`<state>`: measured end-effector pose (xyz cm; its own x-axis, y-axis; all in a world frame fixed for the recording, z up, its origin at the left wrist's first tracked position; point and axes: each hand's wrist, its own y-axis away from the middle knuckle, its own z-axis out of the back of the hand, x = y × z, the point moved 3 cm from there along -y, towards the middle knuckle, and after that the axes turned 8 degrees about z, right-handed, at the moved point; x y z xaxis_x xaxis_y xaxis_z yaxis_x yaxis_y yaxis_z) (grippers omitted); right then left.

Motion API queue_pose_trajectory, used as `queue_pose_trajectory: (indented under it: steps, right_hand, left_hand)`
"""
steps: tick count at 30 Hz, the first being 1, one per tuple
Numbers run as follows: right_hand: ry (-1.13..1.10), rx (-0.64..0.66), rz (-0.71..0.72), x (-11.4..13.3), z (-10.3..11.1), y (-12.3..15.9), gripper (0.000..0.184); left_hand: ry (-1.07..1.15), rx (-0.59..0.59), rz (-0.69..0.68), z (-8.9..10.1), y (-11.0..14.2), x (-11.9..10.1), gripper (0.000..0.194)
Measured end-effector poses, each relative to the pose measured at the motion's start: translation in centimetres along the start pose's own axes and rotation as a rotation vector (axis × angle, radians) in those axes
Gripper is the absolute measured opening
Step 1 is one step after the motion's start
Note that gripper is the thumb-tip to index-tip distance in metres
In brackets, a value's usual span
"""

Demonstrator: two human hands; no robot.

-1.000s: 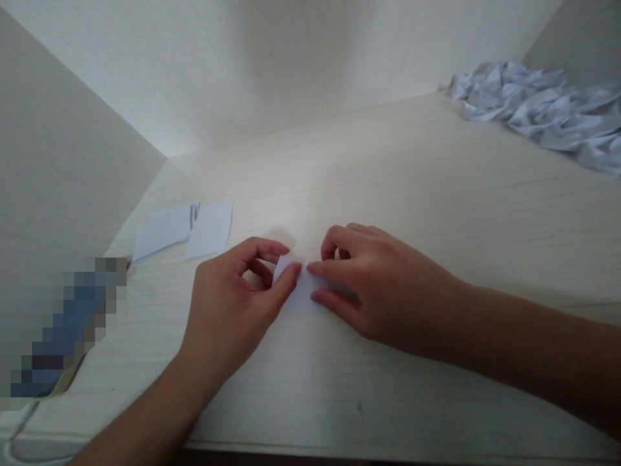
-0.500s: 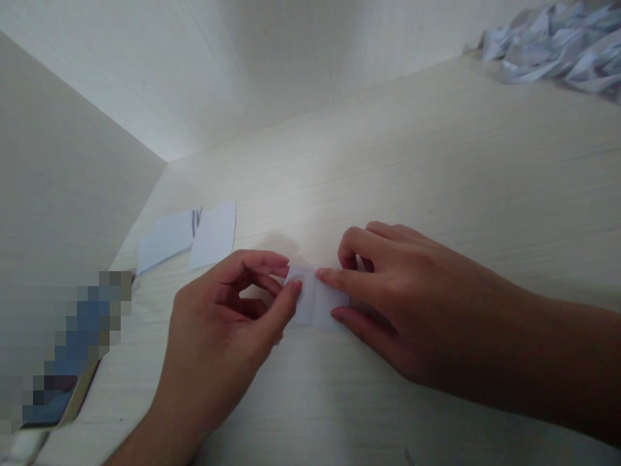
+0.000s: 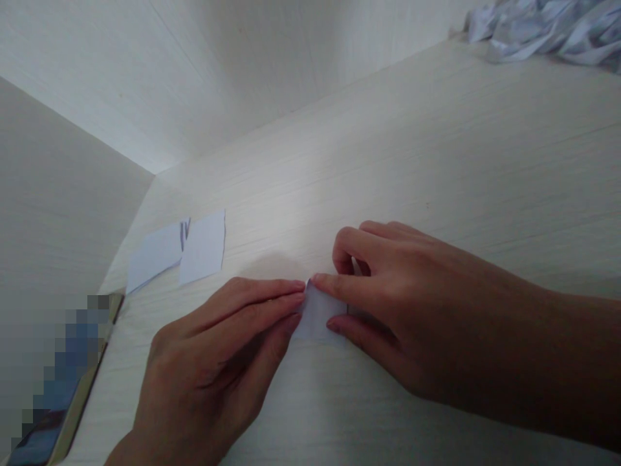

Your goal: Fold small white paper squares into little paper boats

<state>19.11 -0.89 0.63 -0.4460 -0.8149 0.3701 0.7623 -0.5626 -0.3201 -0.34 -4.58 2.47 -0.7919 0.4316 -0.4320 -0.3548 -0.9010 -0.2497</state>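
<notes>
A small piece of white paper (image 3: pixel 320 315) lies on the pale wood-grain surface between my two hands. My left hand (image 3: pixel 213 359) is closed at its left edge, fingers pressed together and the thumb just below them, pinching the paper. From the other side my right hand (image 3: pixel 388 298) holds it down, index fingertip at the upper left corner and thumb tip lower on the right, with the other fingers curled. Part of the paper is hidden under the fingers, so how it is folded there cannot be made out.
Two pieces of white paper lie to the left: one (image 3: pixel 206 249) overlaps another (image 3: pixel 152 255) with dark marks. Crumpled white paper strips (image 3: pixel 543 32) are heaped at the far right. Pale walls (image 3: pixel 194 84) rise behind and left. A partly blurred, flat, pale-edged object (image 3: pixel 80 408) sits lower left.
My left fingers have closed together and pressed down on the paper's left part, which stood visible before. The right hand stays almost in place. The view has shifted slightly.
</notes>
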Motion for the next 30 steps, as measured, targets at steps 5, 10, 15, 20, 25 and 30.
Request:
queue_pose_trajectory:
  steps: [5, 10, 15, 20, 25, 30]
  right_hand:
    - [0.009, -0.026, -0.014, 0.1, -0.17, -0.06, 0.019]
    - [0.011, -0.037, 0.011, 0.07, -0.27, -0.02, 0.017]
    - [0.024, -0.009, 0.028, -0.13, -0.26, 0.0, 0.017]
    - [0.012, -0.012, 0.028, -0.14, -0.23, -0.01, 0.018]
    - [-0.004, -0.027, 0.026, -0.14, -0.26, 0.06, 0.018]
    - [-0.008, -0.043, 0.013, -0.16, -0.34, 0.05, 0.02]
  left_hand:
    - [-0.031, 0.079, -0.05, 0.15, -0.01, 0.19, 0.029]
    - [-0.073, 0.096, -0.103, 0.16, -0.01, 0.25, 0.03]
    - [-0.073, 0.107, -0.133, 0.24, -0.14, -0.07, 0.029]
    - [-0.071, 0.104, -0.168, 0.08, -0.09, -0.08, 0.033]
    - [-0.095, 0.089, -0.189, 0.03, 0.01, 0.05, 0.033]
    - [-0.094, 0.08, -0.189, -0.07, 0.01, 0.08, 0.031]
